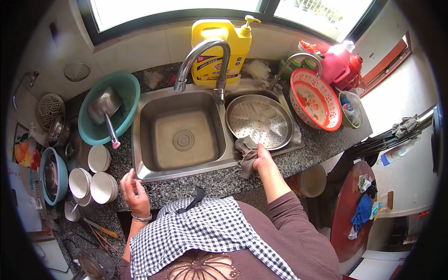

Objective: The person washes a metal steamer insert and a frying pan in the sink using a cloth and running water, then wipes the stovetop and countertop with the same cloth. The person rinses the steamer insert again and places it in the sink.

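My right hand (263,158) grips a grey cloth (247,156) at the front rim of the smaller sink basin. Just behind the cloth, a round perforated steel steamer tray (260,120) lies over that basin. My left hand (135,196) holds nothing, its fingers slightly apart above the granite counter's front edge. Stacked white bowls (104,188) stand just left of it. Between my hands is the larger stainless steel sink basin (175,126), with a curved chrome faucet (210,43) behind it.
At left, a green plastic basin (131,91) holds a long-handled metal scoop. A yellow pump jug (210,38) stands behind the faucet. On the right are a red-rimmed enamel basin (316,105) and a pink jug (334,66). A kitchen knife (105,231) lies near the lower left.
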Available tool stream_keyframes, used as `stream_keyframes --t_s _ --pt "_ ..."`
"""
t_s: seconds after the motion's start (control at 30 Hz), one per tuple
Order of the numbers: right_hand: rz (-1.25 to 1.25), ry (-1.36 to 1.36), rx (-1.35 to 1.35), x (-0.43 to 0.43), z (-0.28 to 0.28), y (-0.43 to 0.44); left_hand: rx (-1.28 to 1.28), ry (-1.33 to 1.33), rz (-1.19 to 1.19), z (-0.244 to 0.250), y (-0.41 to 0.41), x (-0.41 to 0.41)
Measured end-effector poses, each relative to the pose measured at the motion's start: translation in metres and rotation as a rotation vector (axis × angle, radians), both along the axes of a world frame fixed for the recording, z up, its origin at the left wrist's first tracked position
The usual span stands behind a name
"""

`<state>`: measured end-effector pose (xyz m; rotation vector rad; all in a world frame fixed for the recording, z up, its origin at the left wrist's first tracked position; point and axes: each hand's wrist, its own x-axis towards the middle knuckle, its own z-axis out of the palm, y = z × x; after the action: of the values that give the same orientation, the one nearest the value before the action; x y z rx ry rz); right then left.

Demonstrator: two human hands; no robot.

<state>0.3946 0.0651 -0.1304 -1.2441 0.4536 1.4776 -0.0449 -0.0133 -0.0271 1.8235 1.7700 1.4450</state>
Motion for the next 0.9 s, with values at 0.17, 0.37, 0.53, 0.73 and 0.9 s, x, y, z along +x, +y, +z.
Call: stream_keyframes --t_s 0.17,0.37,0.53,0.73,0.9 --pt "-0.141 -0.458 0.138 -0.026 0.044 -0.008 -0.015 -0.023 -0.106 -0.01 -0.002 0.007" --pt "-0.003 -0.536 0.178 -0.024 0.055 -0.086 -0.232 -0.112 -0.319 -0.006 0.006 0.03" --pt "0.289 -0.492 0.201 -0.033 0.084 -0.134 -0.733 -0.632 -0.44 -0.016 0.029 0.051" --pt "0.695 -0.342 0.365 -0.069 0.121 -0.121 -1.094 -1.143 -0.432 -0.011 0.051 0.066" --pt "0.853 -0.269 0.358 -0.101 0.088 -0.065 -0.848 -1.215 -0.194 -0.029 0.05 0.036"
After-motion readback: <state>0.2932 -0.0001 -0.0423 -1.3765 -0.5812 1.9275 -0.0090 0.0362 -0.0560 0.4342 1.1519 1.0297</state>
